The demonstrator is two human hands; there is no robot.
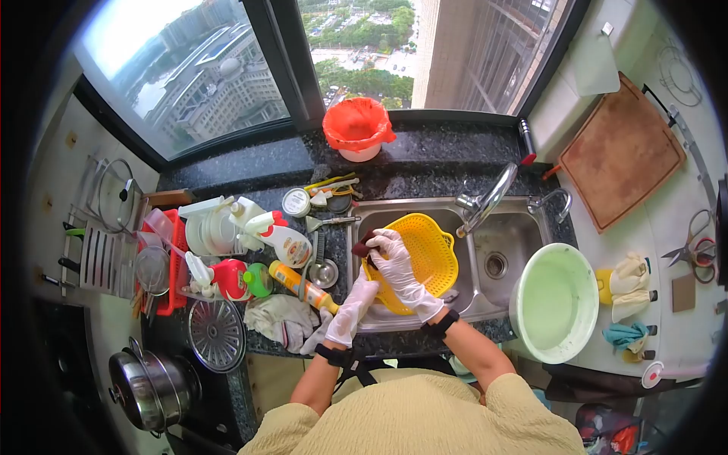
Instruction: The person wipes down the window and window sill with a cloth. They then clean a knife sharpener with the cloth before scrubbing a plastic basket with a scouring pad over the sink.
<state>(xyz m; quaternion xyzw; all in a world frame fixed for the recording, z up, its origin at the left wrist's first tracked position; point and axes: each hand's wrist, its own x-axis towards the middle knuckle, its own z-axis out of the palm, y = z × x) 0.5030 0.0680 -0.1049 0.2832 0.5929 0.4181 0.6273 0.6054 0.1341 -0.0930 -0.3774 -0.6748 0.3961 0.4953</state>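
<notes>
A yellow colander [426, 246] sits tilted over the left bowl of the steel sink. My left hand [355, 305], in a white glove, is closed on the colander's near left rim. With its fingers bent, my right hand [396, 265], gloved too, pinches a dark red scouring pad [364, 246] against the colander's left rim. The fingertips of both hands are partly hidden. The curved tap [491, 199] stands behind the colander, to its right.
A pale green basin [556, 303] stands right of the sink [497, 296]. Spray bottles [287, 241], a yellow-orange bottle [303, 287], a rag [277, 318] and a red rack [176, 262] crowd the left counter. Behind, a bin with a red bag [356, 125] stands on the ledge.
</notes>
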